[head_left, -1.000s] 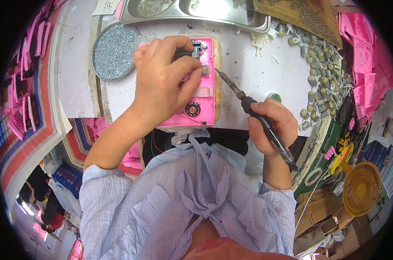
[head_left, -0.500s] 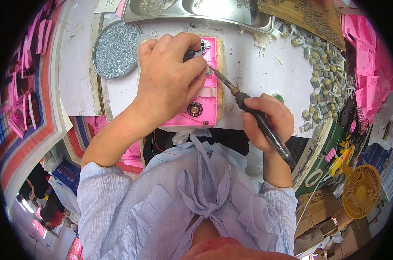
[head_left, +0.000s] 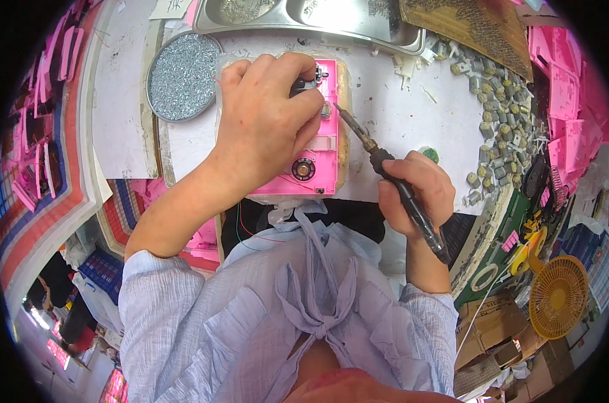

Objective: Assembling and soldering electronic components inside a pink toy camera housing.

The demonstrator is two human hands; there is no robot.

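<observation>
White tabletop [head_left: 392, 87] bears 1 pink case [head_left: 328, 161], probably light, stiff and slick, best held by its edges. Right of the case, right hand [head_left: 426, 188] wraps 1 iron [head_left: 406, 199]. On the case: 1 speaker [head_left: 303, 169] near; left hand [head_left: 267, 114] over it farther up, fingers narrow, any hold impossible to tell. Around the case: motors [head_left: 502, 114] past counting right, 1 dish [head_left: 148, 87] left, 1 tray [head_left: 331, 17] beyond.

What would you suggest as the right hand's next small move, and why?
Probably ease the soldering iron slightly left, toward the small metal part in the pink case: the right hand holds it with the tip just beside that part, and the left hand is close by.
</observation>
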